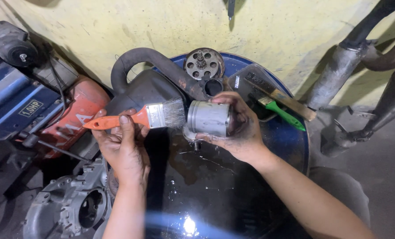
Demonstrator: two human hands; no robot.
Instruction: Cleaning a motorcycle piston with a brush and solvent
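Piston (208, 117) lies horizontal, crown seemingly facing brush (135, 117) bristles on its left

Left hand (123, 144) and right hand (237, 128), both grimy, grip closed, forearms converging.

Single head-worn view, looking steeply down from above, close over a blue drum top (295, 146), facing a yellow wall (273, 26), forearms entering from the bottom edge
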